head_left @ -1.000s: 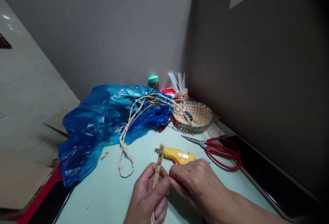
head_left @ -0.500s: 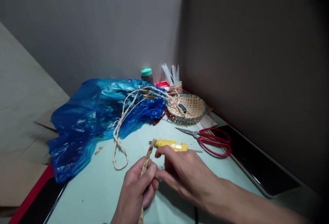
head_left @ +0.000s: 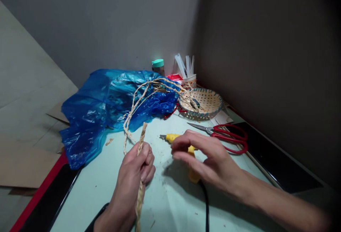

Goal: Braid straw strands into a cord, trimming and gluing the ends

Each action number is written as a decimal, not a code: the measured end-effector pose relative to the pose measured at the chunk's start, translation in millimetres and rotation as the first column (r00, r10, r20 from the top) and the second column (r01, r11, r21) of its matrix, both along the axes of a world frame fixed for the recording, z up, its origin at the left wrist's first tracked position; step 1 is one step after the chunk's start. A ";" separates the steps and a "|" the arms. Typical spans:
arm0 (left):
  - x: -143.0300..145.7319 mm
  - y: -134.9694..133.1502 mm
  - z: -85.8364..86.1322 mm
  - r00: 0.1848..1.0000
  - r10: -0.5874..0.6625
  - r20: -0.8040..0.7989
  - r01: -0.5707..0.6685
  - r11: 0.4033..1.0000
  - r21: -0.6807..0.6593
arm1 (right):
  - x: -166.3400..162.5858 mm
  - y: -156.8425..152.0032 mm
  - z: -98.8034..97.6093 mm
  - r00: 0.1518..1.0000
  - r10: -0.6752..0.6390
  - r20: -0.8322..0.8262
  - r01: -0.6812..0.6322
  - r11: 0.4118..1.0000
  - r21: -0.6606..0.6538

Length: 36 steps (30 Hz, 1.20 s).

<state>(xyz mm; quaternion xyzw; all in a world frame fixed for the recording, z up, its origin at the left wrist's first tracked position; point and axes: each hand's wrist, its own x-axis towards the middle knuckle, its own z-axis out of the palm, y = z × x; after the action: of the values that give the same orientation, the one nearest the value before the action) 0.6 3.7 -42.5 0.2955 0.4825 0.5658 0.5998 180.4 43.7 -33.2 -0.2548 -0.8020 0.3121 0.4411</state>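
The braid (head_left: 143,133) runs through the left hand (head_left: 135,166), fingers curled tight around it, its tip on the far side, its tail toward the near edge. To its right, the right hand (head_left: 207,154) curves over the gun (head_left: 172,138), thumb and fingers apart; contact is unclear. Scissors (head_left: 209,130) lie farther right, the basket (head_left: 209,101) beyond.

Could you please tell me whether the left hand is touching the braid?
Touching: the head view shows the left hand closed around the braid, which emerges above and below.
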 end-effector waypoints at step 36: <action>18.0 -6.5 7.8 0.987 -0.069 -0.145 0.091 0.984 0.151 | -31.1 -27.2 -7.0 0.870 0.275 -0.409 -0.481 0.293 -0.826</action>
<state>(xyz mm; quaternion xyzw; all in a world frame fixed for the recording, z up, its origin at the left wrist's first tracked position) 18.7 -2.8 -34.7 0.3999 0.4649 0.5551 0.5619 149.3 16.6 -40.2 -0.2247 -0.4887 0.8151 0.2151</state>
